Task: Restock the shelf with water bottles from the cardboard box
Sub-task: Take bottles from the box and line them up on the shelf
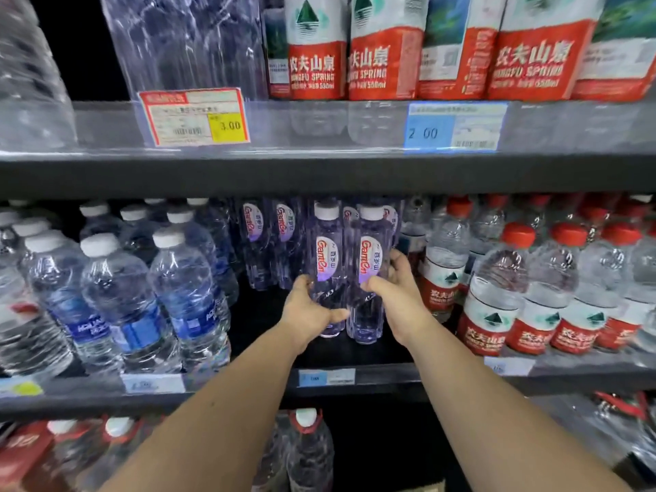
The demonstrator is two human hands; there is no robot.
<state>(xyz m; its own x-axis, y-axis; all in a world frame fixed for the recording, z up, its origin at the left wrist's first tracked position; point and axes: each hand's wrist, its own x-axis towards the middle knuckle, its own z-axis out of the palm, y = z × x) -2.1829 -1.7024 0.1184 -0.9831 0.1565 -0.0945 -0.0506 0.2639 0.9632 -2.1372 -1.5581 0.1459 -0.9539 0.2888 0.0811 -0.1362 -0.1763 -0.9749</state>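
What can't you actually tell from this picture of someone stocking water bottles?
- Cardboard box: outside the head view.
- Whether the left bottle and right bottle touch the shelf: too dark there.
- Left hand and right hand: fingers partly hidden behind the bottles they grip.
- Red price tag: small print blurred.
- Bottom jug: cut off by the bottom edge.

A dark grey metal shelf (pixel 255 310) carries clear white-capped blue-labelled plastic bottles (pixel 124 307) at left. Mid-shelf stand slim purple-tinted bottles (pixel 257 250), at right red-capped red-labelled bottles (pixel 497 307)
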